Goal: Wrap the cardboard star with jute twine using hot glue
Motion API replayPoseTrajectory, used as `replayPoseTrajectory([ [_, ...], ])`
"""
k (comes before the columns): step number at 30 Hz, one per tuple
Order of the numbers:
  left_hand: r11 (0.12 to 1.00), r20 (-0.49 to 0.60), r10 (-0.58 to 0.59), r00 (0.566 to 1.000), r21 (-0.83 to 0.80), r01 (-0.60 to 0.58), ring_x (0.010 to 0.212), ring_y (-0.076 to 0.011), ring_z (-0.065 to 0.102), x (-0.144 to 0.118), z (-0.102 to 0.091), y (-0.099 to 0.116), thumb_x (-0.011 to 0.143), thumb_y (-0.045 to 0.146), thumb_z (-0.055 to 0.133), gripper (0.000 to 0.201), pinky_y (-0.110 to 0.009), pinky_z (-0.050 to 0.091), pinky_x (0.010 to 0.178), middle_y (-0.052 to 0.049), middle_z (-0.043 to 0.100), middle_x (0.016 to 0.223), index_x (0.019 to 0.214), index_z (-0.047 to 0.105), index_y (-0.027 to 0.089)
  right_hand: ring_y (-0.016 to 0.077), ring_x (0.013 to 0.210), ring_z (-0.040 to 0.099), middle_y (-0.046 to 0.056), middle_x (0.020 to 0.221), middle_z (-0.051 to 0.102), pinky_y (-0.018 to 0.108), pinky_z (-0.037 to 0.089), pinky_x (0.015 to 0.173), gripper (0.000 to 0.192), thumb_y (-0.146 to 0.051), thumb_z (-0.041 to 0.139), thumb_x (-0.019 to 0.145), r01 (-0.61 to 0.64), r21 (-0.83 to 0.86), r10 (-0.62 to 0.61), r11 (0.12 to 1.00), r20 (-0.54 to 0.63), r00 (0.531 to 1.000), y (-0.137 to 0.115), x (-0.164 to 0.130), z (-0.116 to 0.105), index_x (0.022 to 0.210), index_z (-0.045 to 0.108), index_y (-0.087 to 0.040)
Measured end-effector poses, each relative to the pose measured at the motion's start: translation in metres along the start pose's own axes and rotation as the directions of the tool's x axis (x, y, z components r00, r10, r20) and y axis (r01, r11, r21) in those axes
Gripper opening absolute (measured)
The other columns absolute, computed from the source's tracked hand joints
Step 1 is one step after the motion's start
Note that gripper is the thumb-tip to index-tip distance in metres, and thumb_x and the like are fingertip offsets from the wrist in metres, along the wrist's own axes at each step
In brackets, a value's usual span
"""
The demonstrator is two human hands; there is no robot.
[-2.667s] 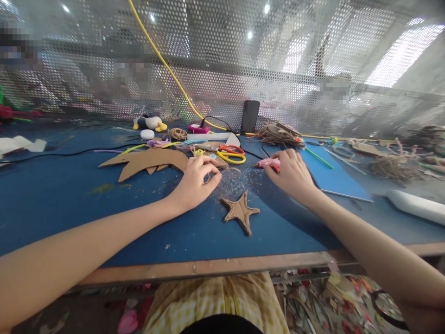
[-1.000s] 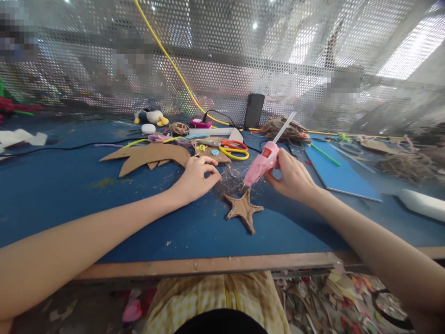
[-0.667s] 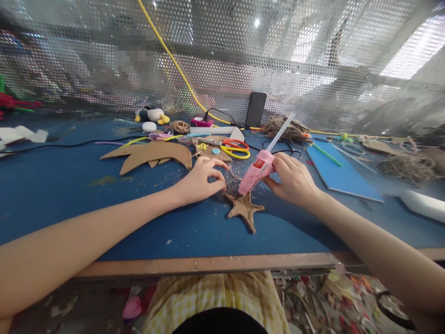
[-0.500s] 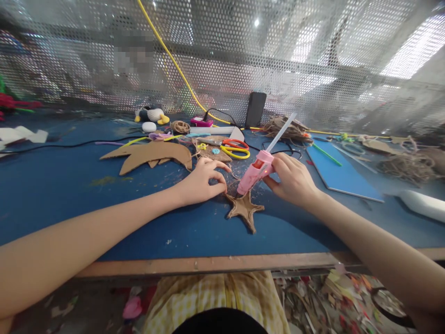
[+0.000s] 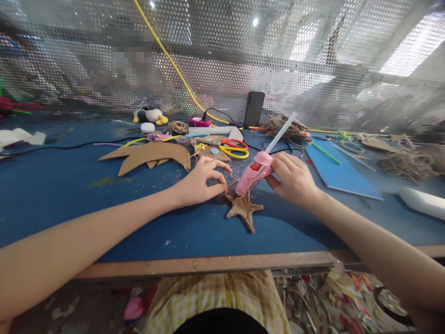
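Observation:
A brown cardboard star (image 5: 244,211) edged with twine lies on the blue tabletop in front of me. My left hand (image 5: 203,183) is at its upper left point, thumb and finger pinched together. A thin strand of twine (image 5: 235,176) runs by those fingers; their exact hold is partly hidden. My right hand (image 5: 294,178) grips a pink hot glue gun (image 5: 250,175), tilted with its nozzle down at the star's upper edge. A clear glue stick (image 5: 282,131) juts from the gun's back end, and a small red light shows on its side.
Beyond my left hand lie curved cardboard pieces (image 5: 153,154) and scissors (image 5: 233,149) with red and yellow handles. A twine coil (image 5: 178,127), a black phone (image 5: 254,109) and a plush toy (image 5: 150,115) stand farther back. At right are a blue board (image 5: 342,169) and tangled twine (image 5: 405,164).
The glue gun's nozzle has shifted very slightly left along the star's upper edge. Both hands keep nearly the same pose; the whole view has drifted a little.

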State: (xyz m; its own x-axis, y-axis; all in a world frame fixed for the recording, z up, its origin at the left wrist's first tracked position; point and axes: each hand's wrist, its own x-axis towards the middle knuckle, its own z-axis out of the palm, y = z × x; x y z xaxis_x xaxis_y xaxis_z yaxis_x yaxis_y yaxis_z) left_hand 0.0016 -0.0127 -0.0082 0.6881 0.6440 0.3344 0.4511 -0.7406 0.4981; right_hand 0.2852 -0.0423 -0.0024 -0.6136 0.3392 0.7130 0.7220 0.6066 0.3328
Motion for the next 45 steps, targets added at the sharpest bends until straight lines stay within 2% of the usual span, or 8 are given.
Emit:
replayPoseTrajectory([
  [8,1.000,0.046,0.009,0.999,0.000,-0.009,0.128,-0.0298,0.043,-0.001,-0.001,0.004,0.087,0.026,0.063,0.017,-0.054,0.031,0.116,-0.001,0.066,0.129,0.074,0.074,0.024,0.0210,0.077,0.059,0.008,0.090,0.068,0.034,0.044,0.066,0.006,-0.018,0.052,0.095,-0.011,0.007,0.011,1.000,0.021,1.000,0.001,0.001,-0.003,0.099,0.055,-0.022],
  [28,1.000,0.052,0.027,0.998,0.011,-0.028,0.126,-0.0291,0.044,-0.002,-0.002,0.004,0.089,0.028,0.062,0.018,-0.052,0.032,0.114,-0.002,0.066,0.127,0.075,0.073,0.024,0.0200,0.076,0.060,0.007,0.091,0.070,0.033,0.045,0.067,0.010,-0.017,0.054,0.094,0.060,-0.012,-0.061,0.998,-0.021,0.998,0.007,0.003,-0.010,0.103,0.054,-0.021],
  [36,1.000,0.057,0.028,0.998,0.004,-0.028,0.126,-0.0300,0.043,-0.002,-0.003,0.004,0.089,0.029,0.062,0.019,-0.054,0.032,0.114,-0.002,0.066,0.128,0.075,0.073,0.024,0.0205,0.077,0.061,0.007,0.092,0.071,0.034,0.046,0.068,0.011,-0.020,0.051,0.096,0.056,-0.017,-0.056,0.998,0.000,0.998,0.010,0.001,-0.011,0.105,0.056,-0.022],
  [40,0.999,0.056,0.035,0.998,0.006,-0.035,0.126,-0.0302,0.043,-0.002,-0.003,0.004,0.090,0.030,0.061,0.020,-0.054,0.032,0.114,-0.003,0.066,0.128,0.075,0.073,0.024,0.0203,0.078,0.062,0.008,0.093,0.071,0.034,0.046,0.068,0.011,-0.018,0.052,0.096,0.087,-0.001,-0.087,0.996,-0.034,0.996,0.013,0.001,-0.011,0.106,0.057,-0.021],
  [45,1.000,0.061,0.020,0.998,0.011,-0.021,0.127,-0.0304,0.043,-0.002,-0.002,0.004,0.090,0.031,0.060,0.021,-0.055,0.032,0.114,-0.003,0.066,0.129,0.075,0.073,0.024,0.0203,0.077,0.063,0.007,0.091,0.072,0.034,0.045,0.068,0.011,-0.020,0.052,0.097,0.053,0.017,-0.052,0.998,-0.029,0.998,0.015,0.000,-0.011,0.104,0.059,-0.021],
])
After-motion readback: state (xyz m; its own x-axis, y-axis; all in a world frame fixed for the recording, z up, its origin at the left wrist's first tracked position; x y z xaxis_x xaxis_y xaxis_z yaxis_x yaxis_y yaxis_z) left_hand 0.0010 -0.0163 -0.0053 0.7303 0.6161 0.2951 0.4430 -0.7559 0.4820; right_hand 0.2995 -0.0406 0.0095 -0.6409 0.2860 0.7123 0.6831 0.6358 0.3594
